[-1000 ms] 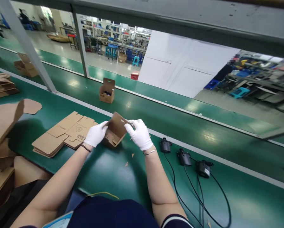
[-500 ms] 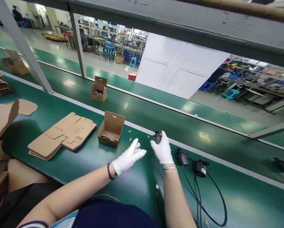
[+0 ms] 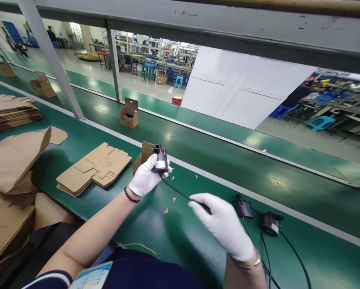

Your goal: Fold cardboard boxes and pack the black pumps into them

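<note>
My gloved left hand is closed around a small black pump with a white label and a round port on top. A black cable runs from the pump's underside to my gloved right hand, whose fingers are pinched around it. Behind the pump stands an open cardboard box, partly hidden by my left hand. To the right of my right hand lie two more black pumps, one nearer and one farther right, with their cables trailing toward me.
Flattened cardboard boxes lie left of my left hand, with a taller stack and brown paper beyond. Farther back on the green belt stands a filled open box. Small cardboard scraps dot the bench. Grey metal posts rise along it.
The pump has passed from my right hand to my left and moved left, in front of the open box. My right hand has come nearer me and now grips the cable.
</note>
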A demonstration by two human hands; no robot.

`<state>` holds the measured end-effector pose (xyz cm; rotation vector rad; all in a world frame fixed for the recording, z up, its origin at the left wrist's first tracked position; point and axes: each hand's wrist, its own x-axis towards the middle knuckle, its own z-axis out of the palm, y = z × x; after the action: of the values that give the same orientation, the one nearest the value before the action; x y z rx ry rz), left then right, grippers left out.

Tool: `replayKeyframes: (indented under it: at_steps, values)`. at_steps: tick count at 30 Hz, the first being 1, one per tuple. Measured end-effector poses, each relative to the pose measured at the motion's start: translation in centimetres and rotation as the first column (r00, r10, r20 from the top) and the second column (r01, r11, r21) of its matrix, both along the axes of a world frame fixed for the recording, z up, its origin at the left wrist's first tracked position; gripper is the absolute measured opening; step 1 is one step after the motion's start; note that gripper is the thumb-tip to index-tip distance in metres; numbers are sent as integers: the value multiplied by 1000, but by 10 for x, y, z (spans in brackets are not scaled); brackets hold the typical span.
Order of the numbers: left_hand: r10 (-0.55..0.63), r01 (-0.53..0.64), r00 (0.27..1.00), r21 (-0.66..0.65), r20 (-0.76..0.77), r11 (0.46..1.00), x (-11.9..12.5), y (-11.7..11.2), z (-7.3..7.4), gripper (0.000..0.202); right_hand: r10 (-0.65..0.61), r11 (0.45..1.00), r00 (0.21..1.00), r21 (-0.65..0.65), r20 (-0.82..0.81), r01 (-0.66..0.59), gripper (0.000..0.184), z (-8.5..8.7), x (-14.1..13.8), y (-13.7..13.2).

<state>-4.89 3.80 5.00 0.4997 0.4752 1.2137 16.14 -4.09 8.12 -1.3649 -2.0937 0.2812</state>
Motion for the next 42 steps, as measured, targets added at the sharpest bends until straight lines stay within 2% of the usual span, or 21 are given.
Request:
replayKeyframes:
  at_steps: [3,5,7,10,11,13,15,17,20,21,23,25,27,29,31,32,34,36,37,40,42]
  values:
    - [-166,185,972,106,-169,977,-9,-7,-3,40,11,974,1000,225,-11,-8,12,29,1,17]
    - [-253,311,922,171,-295,935,-6,-15,-4,48,38,963,999,268,-29,-28,12,36,-8,40]
    - [-228,378,858,265,-461,887,-1,-25,-1,64,50,978,996,208,-79,-32,12,31,-19,67]
    - [-80,414,752,374,-654,830,1,-38,6,95,4,999,994,49,-112,1,16,9,-34,94]
    - [-39,390,751,395,-660,832,-1,-41,9,101,15,1000,997,-14,-74,-16,18,-1,-38,98]
    - [35,259,825,432,-564,864,-7,-43,12,97,95,984,993,-155,67,-84,22,-19,-44,95]
    - [132,28,927,417,-350,909,-16,-39,13,78,220,946,953,-283,208,-157,24,-34,-49,82]
    - [219,-171,967,304,-131,937,-26,-28,12,58,310,921,907,-328,286,-211,24,-42,-53,62]
    - [323,-322,947,112,10,940,-39,-8,10,42,422,905,838,-218,345,-366,26,-36,-54,27]
    - [366,-363,930,97,-21,927,-43,-3,8,45,450,892,814,-148,368,-426,24,-28,-52,18]
    - [424,-397,887,168,-181,902,-48,1,5,62,447,862,793,38,413,-505,26,-6,-47,8]
    - [345,-235,861,309,-373,921,-47,-5,2,92,364,833,841,263,401,-486,27,18,-43,14]
    - [154,95,835,415,-529,905,-43,-18,1,121,281,827,910,405,304,-390,25,36,-43,35]
    - [11,367,784,477,-621,799,-38,-33,3,133,263,877,951,371,161,-306,25,40,-48,63]
    - [16,416,780,537,-626,734,-38,-44,6,126,275,933,958,219,77,-285,25,28,-56,84]
    - [60,355,809,568,-584,743,-39,-46,7,116,275,948,958,142,85,-285,27,18,-61,88]
    - [194,98,885,577,-424,811,-47,-43,8,88,253,963,944,40,211,-267,31,-4,-71,85]
    - [321,-186,918,460,-235,868,-58,-33,6,59,231,967,894,8,384,-253,36,-22,-78,70]
    - [352,-276,923,366,-157,889,-63,-28,4,49,227,965,866,18,445,-262,38,-27,-79,61]
    - [351,-340,935,151,-51,928,-68,-19,-7,41,258,928,841,121,476,-354,41,-28,-80,42]
    - [331,-310,934,156,-134,938,-60,-21,-16,49,267,903,876,214,402,-373,42,-21,-83,42]
